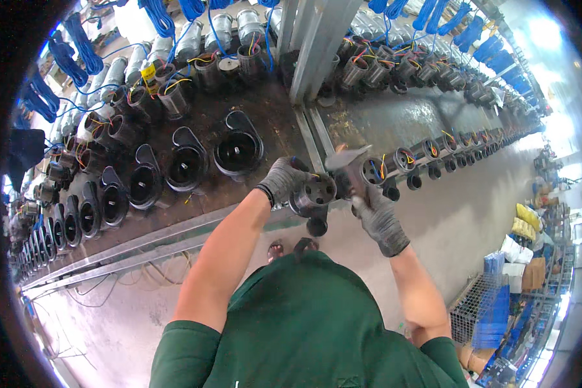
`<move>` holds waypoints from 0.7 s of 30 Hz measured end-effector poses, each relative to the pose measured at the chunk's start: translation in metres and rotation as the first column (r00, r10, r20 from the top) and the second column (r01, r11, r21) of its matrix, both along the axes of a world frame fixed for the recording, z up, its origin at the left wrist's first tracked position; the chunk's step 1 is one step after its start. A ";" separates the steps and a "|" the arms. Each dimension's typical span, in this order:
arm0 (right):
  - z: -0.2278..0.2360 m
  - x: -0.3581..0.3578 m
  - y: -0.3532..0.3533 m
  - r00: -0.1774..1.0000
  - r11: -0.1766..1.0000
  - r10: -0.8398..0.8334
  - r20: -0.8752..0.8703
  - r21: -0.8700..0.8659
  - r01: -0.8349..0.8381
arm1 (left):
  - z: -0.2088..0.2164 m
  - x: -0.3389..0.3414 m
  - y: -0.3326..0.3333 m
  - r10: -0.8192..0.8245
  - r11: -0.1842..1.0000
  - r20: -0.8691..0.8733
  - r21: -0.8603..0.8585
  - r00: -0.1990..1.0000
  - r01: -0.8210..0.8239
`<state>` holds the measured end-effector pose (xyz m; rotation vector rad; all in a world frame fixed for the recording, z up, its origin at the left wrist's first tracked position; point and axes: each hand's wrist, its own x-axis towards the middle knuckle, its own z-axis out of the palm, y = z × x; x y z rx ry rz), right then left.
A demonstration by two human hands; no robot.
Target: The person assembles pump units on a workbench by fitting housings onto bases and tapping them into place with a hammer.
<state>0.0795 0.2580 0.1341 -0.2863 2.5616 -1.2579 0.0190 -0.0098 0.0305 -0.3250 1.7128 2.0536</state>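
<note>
My left hand (283, 182), in a grey knit glove, is closed on the side of a dark pump body (321, 191) at the bench's front edge. The pump's round end shows several holes, and a black outlet stub points down toward me. Just right of it, my gloved right hand (379, 222) is closed on a motion-blurred hammer (350, 161), its grey head above the fingers and close to the pump. Most of the handle is hidden by the hand. Left of my left hand, black pump housings (239, 152) with curved spouts stand in a row.
A metal post (317, 52) rises from the dark bench (265, 119). Motor cylinders (174, 100) with coloured wires line the back, under hanging blue cable coils (158, 18). More pumps (431, 150) run along the edge rightward. A wire basket (475, 307) stands at lower right.
</note>
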 end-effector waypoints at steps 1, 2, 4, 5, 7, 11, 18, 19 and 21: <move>-0.003 0.002 -0.004 1.000 1.000 -0.008 0.002 0.001 0.008 | 0.000 -0.002 0.002 0.032 0.999 -0.016 0.012 0.999 -0.032; -0.009 0.005 -0.008 0.992 0.996 -0.090 -0.088 0.011 0.092 | -0.001 -0.004 0.005 0.065 0.998 -0.032 0.025 0.997 -0.064; -0.025 -0.002 -0.005 0.896 0.977 0.042 -0.442 0.204 0.054 | -0.009 -0.009 0.011 0.051 0.998 -0.091 -0.032 0.995 -0.054; -0.030 -0.003 0.006 0.894 0.978 0.037 -0.446 0.201 0.060 | -0.014 -0.011 0.013 0.045 0.994 -0.149 -0.089 0.988 -0.058; -0.009 -0.004 0.002 0.996 0.921 0.080 0.032 0.379 -0.086 | -0.018 -0.012 0.009 0.053 0.994 -0.144 -0.090 0.988 -0.066; 0.003 0.022 0.015 0.993 0.939 0.106 0.056 0.323 -0.118 | -0.023 -0.007 0.008 0.061 0.995 -0.112 -0.065 0.992 -0.069; -0.038 0.063 0.026 0.985 0.902 0.120 -0.123 0.427 -0.057 | 0.024 -0.003 0.009 0.029 0.983 -0.056 -0.181 0.998 -0.038; -0.028 0.058 0.024 0.985 0.910 0.155 -0.078 0.400 -0.111 | 0.026 -0.003 0.008 0.031 0.982 -0.064 -0.184 0.997 -0.042; -0.011 0.047 0.020 0.982 0.917 0.183 -0.042 0.366 -0.155 | 0.025 0.000 0.006 0.059 0.969 -0.092 -0.235 0.994 -0.079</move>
